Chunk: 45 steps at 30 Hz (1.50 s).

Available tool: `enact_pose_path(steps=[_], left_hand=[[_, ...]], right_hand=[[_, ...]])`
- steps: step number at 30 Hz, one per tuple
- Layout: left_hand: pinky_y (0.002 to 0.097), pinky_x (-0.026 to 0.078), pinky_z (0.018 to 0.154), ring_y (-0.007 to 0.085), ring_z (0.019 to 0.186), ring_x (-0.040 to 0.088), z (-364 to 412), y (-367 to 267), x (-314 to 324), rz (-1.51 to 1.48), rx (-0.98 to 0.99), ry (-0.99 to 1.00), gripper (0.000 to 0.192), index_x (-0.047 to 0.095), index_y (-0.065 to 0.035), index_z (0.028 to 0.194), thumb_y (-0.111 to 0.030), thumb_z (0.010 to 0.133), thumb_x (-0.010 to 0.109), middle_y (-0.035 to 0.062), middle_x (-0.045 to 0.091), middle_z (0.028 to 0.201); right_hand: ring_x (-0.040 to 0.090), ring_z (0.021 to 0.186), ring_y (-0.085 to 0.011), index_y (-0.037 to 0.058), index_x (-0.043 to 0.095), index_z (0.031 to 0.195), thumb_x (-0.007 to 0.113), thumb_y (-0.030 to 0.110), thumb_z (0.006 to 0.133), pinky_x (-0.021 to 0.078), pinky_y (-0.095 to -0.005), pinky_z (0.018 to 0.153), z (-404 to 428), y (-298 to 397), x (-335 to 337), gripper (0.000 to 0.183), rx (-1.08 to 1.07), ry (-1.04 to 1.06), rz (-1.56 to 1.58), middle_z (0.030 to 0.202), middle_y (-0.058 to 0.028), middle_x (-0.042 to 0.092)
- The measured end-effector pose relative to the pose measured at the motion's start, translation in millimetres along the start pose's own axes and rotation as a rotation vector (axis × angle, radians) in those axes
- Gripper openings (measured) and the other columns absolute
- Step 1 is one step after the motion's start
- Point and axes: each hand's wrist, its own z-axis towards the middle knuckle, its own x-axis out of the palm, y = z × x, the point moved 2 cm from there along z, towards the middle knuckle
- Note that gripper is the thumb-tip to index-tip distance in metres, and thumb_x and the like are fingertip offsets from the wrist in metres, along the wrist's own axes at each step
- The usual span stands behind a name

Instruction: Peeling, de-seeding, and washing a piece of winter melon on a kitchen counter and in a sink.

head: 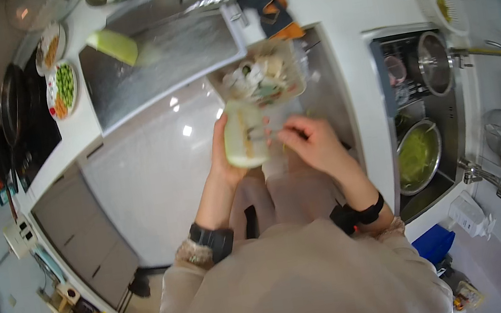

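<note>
My left hand (218, 163) holds a cut piece of pale green gourd (236, 141) from its left side and below, with the flat cut face turned towards my right. My right hand (318, 141) grips a small slim metal utensil (262, 133) whose tip touches or nearly touches the seedy middle of that face. Blur hides what kind of utensil it is. Just beyond the gourd is an open plastic bin (302, 85) with crumpled white and other scraps inside. Another gourd piece (115, 48) lies on a grey metal panel (161, 80) at upper left.
A plate of chopped green and orange vegetables (64, 87) stands beside the hob with its pan (11, 102). At right, a sink holds a steel bowl of pale green shreds (418, 158) and a steel pot (435, 63). A dark and orange cloth (267, 8) lies on the counter.
</note>
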Motion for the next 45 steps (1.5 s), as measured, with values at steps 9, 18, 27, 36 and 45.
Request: enact_pose_path(steps=[9, 18, 27, 36, 45], left_hand=[[0.0374, 0.046, 0.081, 0.0271, 0.089, 0.056, 40.7, -19.3, -21.9, -0.086, -0.014, -0.002, 0.062, 0.043, 0.0018, 0.115, -0.052, 0.085, 0.034, 0.0182, 0.054, 0.105], [0.0374, 0.047, 0.081, 0.0265, 0.093, 0.057, 64.2, -20.5, -37.4, -0.062, -0.039, -0.069, 0.061, 0.045, 0.0015, 0.114, -0.051, 0.085, 0.036, 0.0172, 0.055, 0.105], [0.0341, 0.048, 0.076, 0.0228, 0.088, 0.057, 69.1, -25.1, -29.8, 0.042, 0.058, -0.212, 0.057, 0.048, 0.0003, 0.110, -0.049, 0.085, 0.039, 0.0138, 0.056, 0.098], [0.0328, 0.046, 0.073, 0.0203, 0.079, 0.056, 77.6, -25.0, -29.4, 0.128, 0.233, -0.303, 0.052, 0.050, -0.0012, 0.100, -0.049, 0.086, 0.036, 0.0104, 0.056, 0.088], [0.0334, 0.046, 0.073, 0.0200, 0.082, 0.055, 88.8, -14.4, -31.0, 0.100, 0.355, -0.371, 0.047, 0.046, -0.0025, 0.105, -0.045, 0.088, 0.035, 0.0093, 0.053, 0.091]], right_hand=[[0.047, 0.047, -0.0155, 0.0024, 0.056, 0.070, 0.068, 0.020, 0.073, 0.0370, -0.0265, 0.045, 58.9, -32.2, 5.8, 0.021, -0.128, 0.179, -0.347, 0.055, -0.0074, 0.051], [0.051, 0.049, -0.0247, 0.0056, 0.055, 0.065, 0.070, 0.026, 0.069, 0.0384, -0.0325, 0.045, 104.0, -44.1, 12.4, 0.026, -0.308, 0.440, -0.550, 0.056, -0.0072, 0.053], [0.055, 0.053, -0.0240, 0.0075, 0.056, 0.065, 0.068, 0.032, 0.070, 0.0421, -0.0329, 0.048, 127.8, -48.4, 6.0, 0.028, -0.296, 0.533, -0.640, 0.060, -0.0054, 0.058], [0.057, 0.052, -0.0224, 0.0104, 0.058, 0.066, 0.063, 0.040, 0.072, 0.0443, -0.0323, 0.047, 132.5, -55.6, 3.4, 0.031, -0.350, 0.390, -0.752, 0.059, -0.0038, 0.059], [0.057, 0.050, -0.0210, 0.0116, 0.054, 0.061, 0.060, 0.044, 0.074, 0.0437, -0.0316, 0.044, 127.3, -57.7, -2.6, 0.035, -0.310, 0.284, -0.869, 0.055, -0.0033, 0.056]])
